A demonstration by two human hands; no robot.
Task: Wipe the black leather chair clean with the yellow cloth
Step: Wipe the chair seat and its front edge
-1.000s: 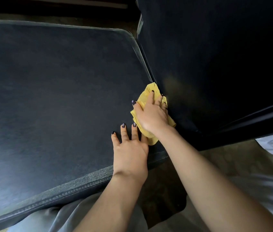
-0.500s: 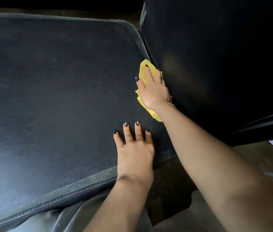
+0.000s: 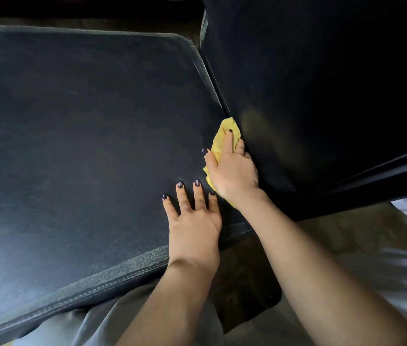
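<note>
**Wiping under way at the seat joint**

The crumpled yellow cloth (image 3: pixel 218 142) lies in the joint where the seat (image 3: pixel 85 146) of the black leather chair (image 3: pixel 97 283) meets its backrest (image 3: pixel 322 83). The seat shows dull, pale streaks, so I judge that most of the wiping is left. The right hand (image 3: pixel 232 171) grips the cloth, its fingers (image 3: pixel 228 143) bent over it and pressing. The left hand (image 3: pixel 193 221) rests flat on the seat, fingers straight and spread.
</note>
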